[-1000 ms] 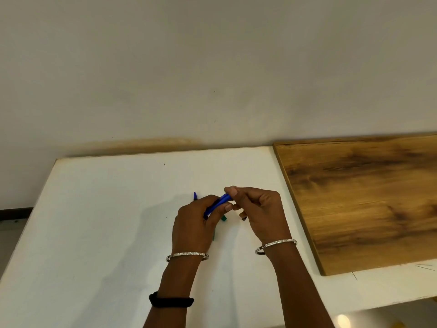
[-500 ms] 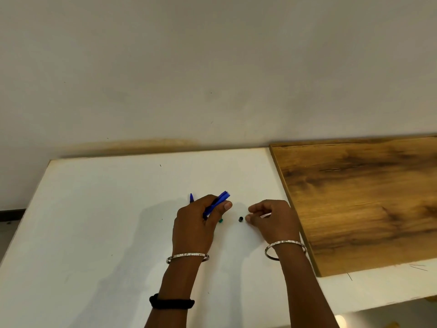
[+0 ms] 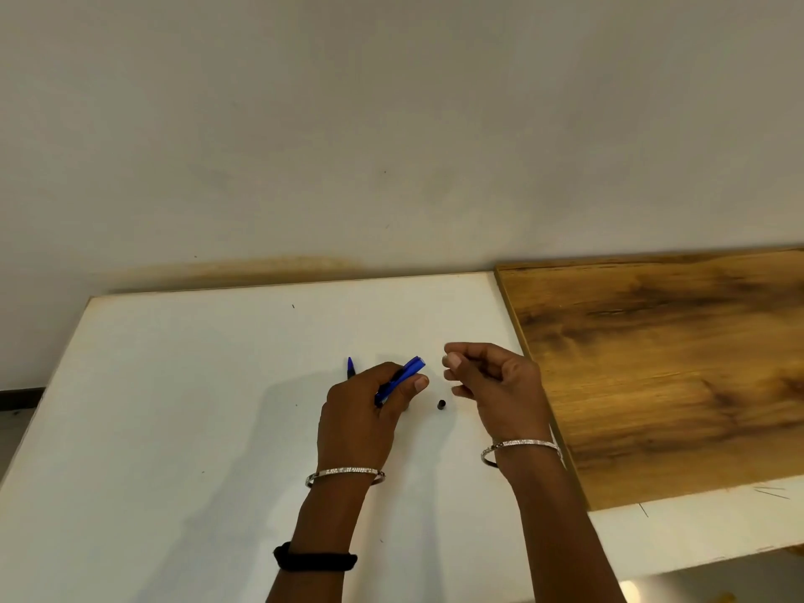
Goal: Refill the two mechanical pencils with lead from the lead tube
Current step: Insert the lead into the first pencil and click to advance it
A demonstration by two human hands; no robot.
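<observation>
My left hand (image 3: 361, 411) grips a blue mechanical pencil (image 3: 402, 376), tilted with its open top end pointing up and to the right. A small black cap (image 3: 441, 405) lies on the white table (image 3: 182, 406) between my hands. My right hand (image 3: 491, 385) hovers just right of the pencil's top end, fingers curled and pinched. I see nothing between them, though something thin could be hidden there. The blue tip of a second pencil (image 3: 350, 367) pokes out behind my left hand. The lead tube is not visible.
A wooden board (image 3: 674, 363) lies on the table's right part, its edge close to my right wrist. A plain wall rises behind the table. The table's front edge runs at the lower right.
My right hand pulled the black cap off the pencil's end, set it down on the table, then lifted back up toward the pencil. My left hand stayed put with the pencil.
</observation>
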